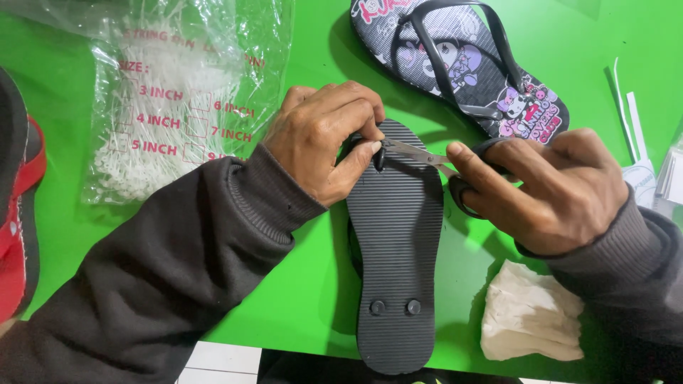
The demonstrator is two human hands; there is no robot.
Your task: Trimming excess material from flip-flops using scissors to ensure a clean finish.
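A black flip-flop (395, 242) lies sole-up on the green table (299, 299), toe end away from me. My left hand (324, 139) presses on its toe end, thumb and fingers pinching at the strap plug there. My right hand (541, 188) holds small scissors (420, 153) by the dark handles. The blades point left and touch the plug beside my left thumb. Two round strap plugs (393, 307) show near the heel.
A second flip-flop (462, 60) with a cartoon print lies face-up at the back. A clear plastic bag of white string pins (171, 99) sits at the left. A red and black sandal (18, 213) is at the left edge. Crumpled white paper (530, 313) and paper strips (637, 142) lie at the right.
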